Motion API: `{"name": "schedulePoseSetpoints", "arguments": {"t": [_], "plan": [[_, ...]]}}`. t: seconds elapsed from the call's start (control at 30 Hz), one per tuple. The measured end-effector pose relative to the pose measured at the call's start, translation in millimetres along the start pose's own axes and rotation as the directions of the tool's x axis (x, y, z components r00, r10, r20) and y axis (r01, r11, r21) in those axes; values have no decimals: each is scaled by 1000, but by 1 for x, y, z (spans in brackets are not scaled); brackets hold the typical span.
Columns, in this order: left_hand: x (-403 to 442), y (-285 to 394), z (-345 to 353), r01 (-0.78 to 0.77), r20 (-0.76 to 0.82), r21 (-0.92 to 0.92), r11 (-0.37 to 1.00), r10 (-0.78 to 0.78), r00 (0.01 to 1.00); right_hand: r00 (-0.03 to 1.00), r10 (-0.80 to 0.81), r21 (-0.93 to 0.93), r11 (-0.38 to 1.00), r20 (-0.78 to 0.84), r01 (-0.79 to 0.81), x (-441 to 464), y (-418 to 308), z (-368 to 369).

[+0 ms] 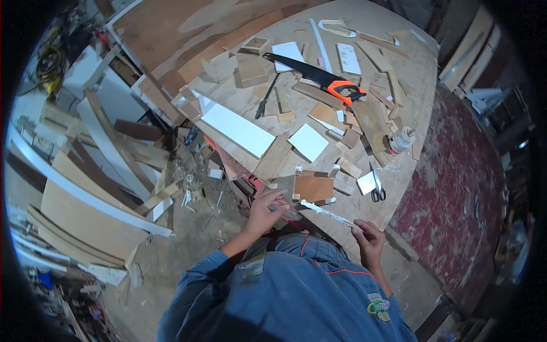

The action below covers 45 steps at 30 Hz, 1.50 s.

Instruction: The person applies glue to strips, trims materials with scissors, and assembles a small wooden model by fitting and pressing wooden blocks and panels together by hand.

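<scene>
The right hand (369,235) pinches a whitish stick (329,213) pointing to ten o'clock, scissors (376,185) at its twelve, while the left hand (266,212), fingers bent, grip unclear, has a brown panel (313,187) at two.

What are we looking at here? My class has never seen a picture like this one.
There is no machine: a person works bare-handed. The single picture comes from a camera worn on that person's head, looking forward and down. The right hand holds a slim, whitish stick; whether the left hand grips anything is unclear. On the wooden table lie an orange-handled saw, scissors, white panels, wood offcuts and a small brown board.
</scene>
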<state>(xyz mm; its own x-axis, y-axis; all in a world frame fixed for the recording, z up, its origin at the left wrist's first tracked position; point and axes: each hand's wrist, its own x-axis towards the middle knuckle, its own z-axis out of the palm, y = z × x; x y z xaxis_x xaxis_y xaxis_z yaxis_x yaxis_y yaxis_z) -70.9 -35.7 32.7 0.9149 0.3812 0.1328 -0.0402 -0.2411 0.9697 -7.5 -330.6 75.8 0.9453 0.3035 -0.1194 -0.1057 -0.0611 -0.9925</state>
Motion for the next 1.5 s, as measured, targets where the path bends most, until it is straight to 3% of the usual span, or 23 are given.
{"name": "schedulePoseSetpoints", "arguments": {"t": [0.17,0.23,0.27,0.33,0.37,0.43,0.57,0.63,1.17,1.27,1.5], "plan": [[16,-9,-9,-143,256,170,975,97,962,990,6,26,1000,-142,-3,-23,17,40],[22,-18,-6,39,319,-17,999,-32,947,982,15,93,996,-187,2,-28,21,54],[24,-22,-7,33,337,-18,999,-25,941,978,14,96,995,-206,6,-32,23,60],[29,-26,-8,-133,340,12,991,121,932,963,39,36,999,-266,-31,-37,26,70],[30,-28,-7,-140,355,7,990,129,926,958,37,38,999,-283,-27,-39,28,74],[31,-31,-6,9,371,-79,997,21,928,943,30,39,999,-332,-18,-44,31,81],[36,-27,-6,-33,402,-96,995,69,913,924,40,81,997,-381,-10,-52,41,89],[39,-25,-8,-164,413,33,986,136,900,918,36,70,997,-395,-9,-55,46,92],[46,-37,-4,-179,415,23,984,154,897,865,93,125,992,-493,-35,-67,54,98],[46,-35,-5,-201,404,24,979,175,898,870,53,86,996,-490,-12,-71,50,94],[46,-34,-3,-203,404,37,979,171,899,903,148,209,976,-404,-67,-66,38,98]]}}
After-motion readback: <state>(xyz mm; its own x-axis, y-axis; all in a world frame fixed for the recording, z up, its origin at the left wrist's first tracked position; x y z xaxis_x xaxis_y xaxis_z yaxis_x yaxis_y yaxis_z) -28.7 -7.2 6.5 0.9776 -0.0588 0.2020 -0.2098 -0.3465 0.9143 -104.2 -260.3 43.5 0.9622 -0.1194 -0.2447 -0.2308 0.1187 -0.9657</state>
